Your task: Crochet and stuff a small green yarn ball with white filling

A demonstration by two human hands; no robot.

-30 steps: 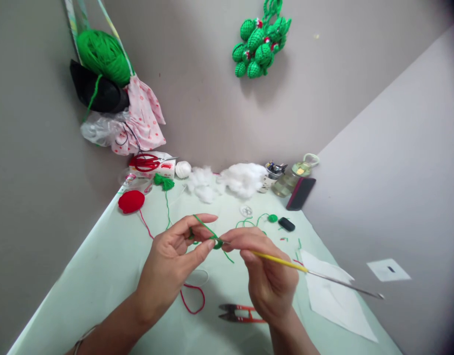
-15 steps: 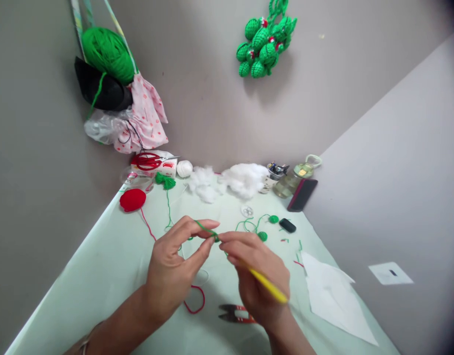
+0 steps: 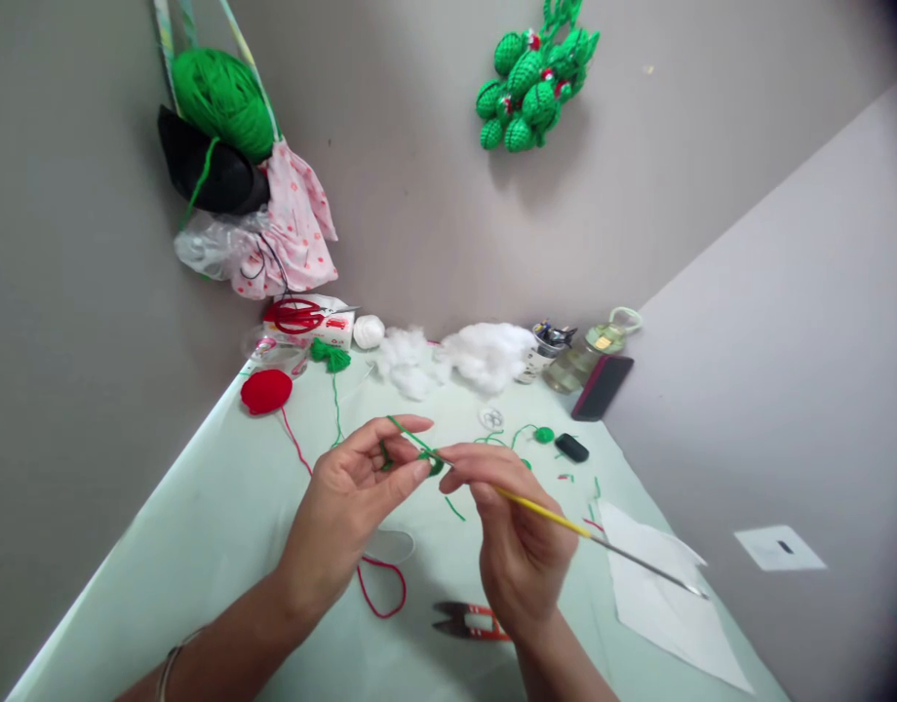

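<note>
Between thumb and fingers, my left hand (image 3: 346, 487) pinches a small green crochet piece (image 3: 435, 465), with green yarn (image 3: 409, 431) running over its raised index finger. My right hand (image 3: 526, 526) grips a crochet hook (image 3: 543, 511) with a yellow handle and a metal shaft sticking out behind, toward the lower right. The hook's tip meets the green yarn at the crochet piece; fingers partly hide the stitches. Below my hands, orange-handled thread snips (image 3: 469, 621) lie on the table, partly behind my right wrist. A loop of red yarn (image 3: 382, 590) lies under my left hand.
A red yarn ball (image 3: 266, 392), white stuffing (image 3: 488, 358), a pen cup (image 3: 540, 353), a bottle (image 3: 587, 356) and a phone (image 3: 602, 387) line the back. White paper (image 3: 660, 585) lies at right. Green crocheted pieces (image 3: 540, 88) hang on the wall.
The crochet hook has swung, so its long metal shaft now shows toward the lower right. My fingers have shifted slightly at the crochet piece, and the view has moved a little.
</note>
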